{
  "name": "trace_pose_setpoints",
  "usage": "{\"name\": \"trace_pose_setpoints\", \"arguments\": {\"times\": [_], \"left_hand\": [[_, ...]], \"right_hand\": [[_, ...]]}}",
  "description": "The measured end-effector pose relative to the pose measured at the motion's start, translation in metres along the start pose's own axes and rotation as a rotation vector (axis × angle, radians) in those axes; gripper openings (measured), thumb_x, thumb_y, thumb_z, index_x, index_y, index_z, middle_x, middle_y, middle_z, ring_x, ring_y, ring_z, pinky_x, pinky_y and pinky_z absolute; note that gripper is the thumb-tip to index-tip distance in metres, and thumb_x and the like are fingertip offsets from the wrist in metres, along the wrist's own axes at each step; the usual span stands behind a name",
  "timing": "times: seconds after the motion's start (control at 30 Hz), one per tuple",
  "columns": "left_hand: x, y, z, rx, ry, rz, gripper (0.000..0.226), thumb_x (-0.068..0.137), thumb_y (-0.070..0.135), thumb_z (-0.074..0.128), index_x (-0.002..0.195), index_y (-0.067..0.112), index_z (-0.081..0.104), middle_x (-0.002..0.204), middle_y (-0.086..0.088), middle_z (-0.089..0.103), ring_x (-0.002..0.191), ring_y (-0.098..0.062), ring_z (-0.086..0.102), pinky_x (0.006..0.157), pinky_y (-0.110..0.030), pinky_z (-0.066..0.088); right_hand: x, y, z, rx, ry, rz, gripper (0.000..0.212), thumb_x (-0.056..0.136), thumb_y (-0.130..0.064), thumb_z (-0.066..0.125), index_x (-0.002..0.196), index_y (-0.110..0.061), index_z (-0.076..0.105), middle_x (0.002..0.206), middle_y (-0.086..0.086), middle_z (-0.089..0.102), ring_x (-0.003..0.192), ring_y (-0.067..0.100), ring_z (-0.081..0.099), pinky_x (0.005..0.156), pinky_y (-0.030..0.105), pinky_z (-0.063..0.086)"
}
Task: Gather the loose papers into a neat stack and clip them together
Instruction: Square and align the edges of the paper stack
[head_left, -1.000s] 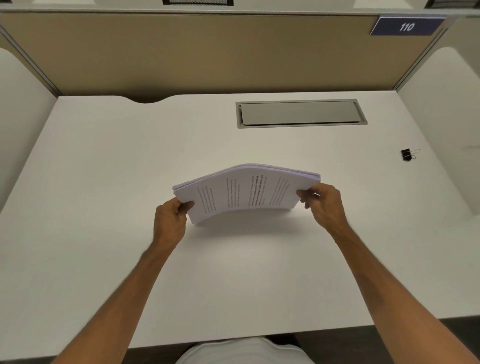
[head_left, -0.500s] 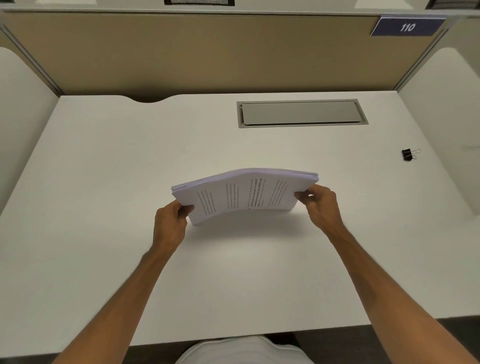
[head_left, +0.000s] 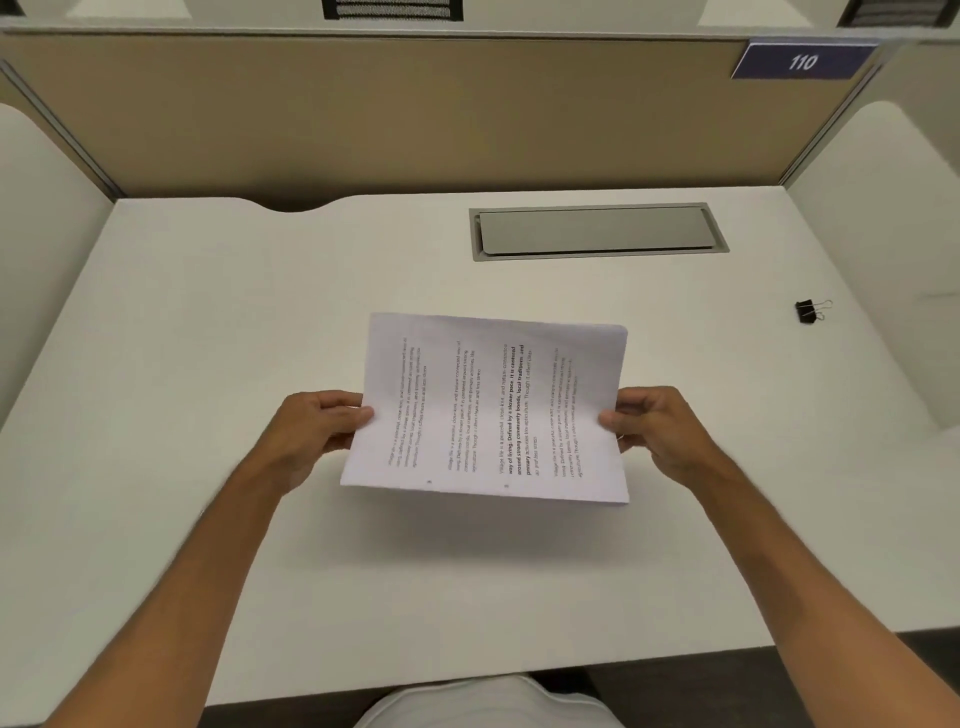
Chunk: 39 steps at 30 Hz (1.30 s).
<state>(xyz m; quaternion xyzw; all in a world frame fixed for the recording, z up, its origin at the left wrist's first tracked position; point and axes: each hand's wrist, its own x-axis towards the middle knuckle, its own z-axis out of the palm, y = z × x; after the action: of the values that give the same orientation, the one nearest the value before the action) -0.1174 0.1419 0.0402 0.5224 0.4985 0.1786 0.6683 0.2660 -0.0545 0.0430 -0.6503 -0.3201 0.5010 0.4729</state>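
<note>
Now | left hand (head_left: 317, 434) and right hand (head_left: 662, 434) fingers (head_left: 360, 414) clamped on paper stack (head_left: 488, 410) ends | binder clip (head_left: 808, 312) lies right (right hand nearer)

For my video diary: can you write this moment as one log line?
left hand: grips paper stack | right hand: grips it too | binder clip: on desk, untouched | clipped: not yet

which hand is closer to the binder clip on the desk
Right. The right hand grips the paper stack's right edge, with the binder clip farther right and behind it; the left hand grips the stack's opposite edge.
</note>
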Motion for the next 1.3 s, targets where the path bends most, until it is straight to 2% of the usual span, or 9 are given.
{"name": "trace_pose_setpoints", "arguments": {"times": [0.1,0.2,0.4,0.6,0.73,0.9,1.07,1.17,1.3], "left_hand": [[-0.005,0.0,0.007,-0.34,0.029,-0.024,0.032,0.095,0.037,0.062,0.106,0.011,0.079,0.113,-0.009,0.077,0.09,-0.018,0.074,0.075,-0.026,0.059],[-0.016,-0.007,0.035,-0.756,-0.006,-0.006,0.051,0.095,0.051,0.052,0.116,0.011,0.075,0.124,-0.011,0.073,0.111,-0.023,0.071,0.09,-0.035,0.06],[-0.036,-0.017,0.122,-0.85,-0.128,0.007,0.048,0.098,0.029,0.057,0.144,0.015,0.052,0.141,-0.01,0.062,0.128,-0.027,0.061,0.099,-0.043,0.055],[-0.037,-0.007,0.169,-0.977,0.052,0.012,0.042,0.098,0.008,0.059,0.139,0.016,0.056,0.134,-0.013,0.067,0.12,-0.033,0.066,0.095,-0.054,0.056],[-0.035,0.006,0.179,-0.833,0.115,0.047,0.035,0.096,0.002,0.06,0.128,0.013,0.063,0.124,-0.01,0.073,0.111,-0.03,0.071,0.083,-0.046,0.062],[-0.03,0.026,0.19,-0.497,0.161,0.168,0.026,0.093,0.002,0.065,0.113,0.019,0.071,0.113,-0.004,0.078,0.102,-0.025,0.075,0.074,-0.035,0.062],[-0.031,0.038,0.216,-0.247,0.072,0.326,0.023,0.093,0.014,0.069,0.109,0.028,0.076,0.112,-0.001,0.078,0.102,-0.022,0.075,0.079,-0.03,0.061],[-0.031,0.044,0.231,-0.204,0.072,0.375,0.027,0.092,0.012,0.07,0.104,0.034,0.078,0.109,0.003,0.079,0.099,-0.018,0.075,0.077,-0.025,0.06],[-0.029,0.047,0.243,-0.142,0.096,0.399,0.035,0.093,0.006,0.067,0.097,0.039,0.079,0.102,0.007,0.079,0.091,-0.014,0.076,0.073,-0.025,0.059]], "right_hand": [[-0.007,0.009,0.004,0.11,0.047,0.035,0.021,0.089,0.005,0.066,0.101,-0.006,0.079,0.1,0.018,0.078,0.08,0.028,0.075,0.06,0.031,0.058],[-0.015,0.015,0.012,0.231,0.117,0.032,0.022,0.09,0.005,0.064,0.106,-0.003,0.076,0.104,0.018,0.078,0.086,0.032,0.076,0.066,0.036,0.062],[-0.034,0.025,0.041,0.352,0.249,0.028,0.022,0.09,0.007,0.063,0.106,-0.002,0.074,0.098,0.016,0.079,0.083,0.03,0.075,0.067,0.038,0.062],[-0.061,0.039,0.053,0.417,0.179,0.041,0.029,0.09,0.006,0.065,0.117,-0.004,0.069,0.106,0.016,0.078,0.089,0.029,0.076,0.067,0.035,0.061],[-0.068,0.032,0.016,0.315,0.095,0.092,0.035,0.083,0.003,0.074,0.117,-0.004,0.069,0.111,0.015,0.076,0.101,0.032,0.072,0.075,0.034,0.061],[-0.052,-0.001,-0.045,0.123,0.12,-0.028,0.053,0.071,-0.019,0.087,0.121,-0.017,0.068,0.111,0.01,0.076,0.103,0.018,0.071,0.086,0.028,0.053],[-0.022,-0.026,-0.073,0.015,-0.08,-0.108,0.094,0.063,-0.029,0.093,0.144,-0.028,0.046,0.139,-0.005,0.062,0.129,0.007,0.058,0.105,0.03,0.048],[-0.009,-0.036,-0.078,0.041,-0.15,-0.158,0.095,0.064,-0.02,0.093,0.144,-0.029,0.043,0.139,-0.002,0.062,0.13,0.016,0.059,0.105,0.035,0.051],[0.002,-0.042,-0.08,0.085,-0.232,-0.246,0.077,0.07,-0.001,0.085,0.138,-0.009,0.051,0.131,0.016,0.066,0.119,0.037,0.064,0.092,0.048,0.058]]}}
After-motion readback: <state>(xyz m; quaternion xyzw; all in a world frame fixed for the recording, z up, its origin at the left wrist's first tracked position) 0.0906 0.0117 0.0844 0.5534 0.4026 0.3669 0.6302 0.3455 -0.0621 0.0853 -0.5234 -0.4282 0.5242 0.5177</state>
